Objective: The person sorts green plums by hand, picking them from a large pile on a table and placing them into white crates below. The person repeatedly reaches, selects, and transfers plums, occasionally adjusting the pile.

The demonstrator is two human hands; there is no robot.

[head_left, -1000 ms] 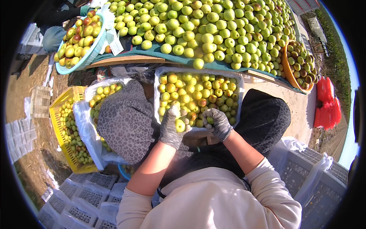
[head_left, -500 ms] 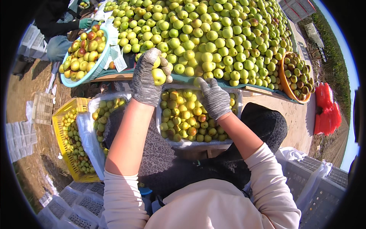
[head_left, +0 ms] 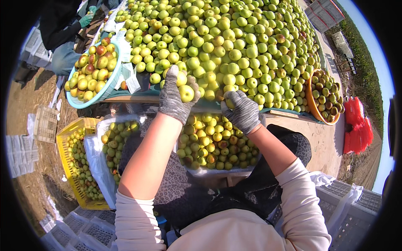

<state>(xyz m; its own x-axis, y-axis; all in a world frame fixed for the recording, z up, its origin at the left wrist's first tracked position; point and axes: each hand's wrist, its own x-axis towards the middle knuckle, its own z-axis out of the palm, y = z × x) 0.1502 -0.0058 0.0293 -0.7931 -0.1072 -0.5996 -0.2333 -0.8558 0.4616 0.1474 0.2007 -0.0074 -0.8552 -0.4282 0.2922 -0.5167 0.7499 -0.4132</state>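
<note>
Both gloved hands have been lifted from the lined crate (head_left: 213, 144) to the tabletop (head_left: 125, 98) heap: left hand (head_left: 176, 96) grasping two green fruits (head_left: 186, 93), right hand (head_left: 242, 111) clenched on one fruit (head_left: 230, 103).

In front of me a long wooden worktop (head_left: 125, 99) is carrying a huge heap of small green-yellow round fruits (head_left: 234, 46), and a light blue plastic basin (head_left: 109, 85) of reddish-yellow fruit is sitting at its left end.

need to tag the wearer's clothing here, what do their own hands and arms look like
Both hands wear knitted gloves in speckled grey: the left hand and the right hand. The forearms are bare between glove cuffs and sleeves. The cream long sleeves are pushed up toward the elbows and look soft and ribbed.
</note>
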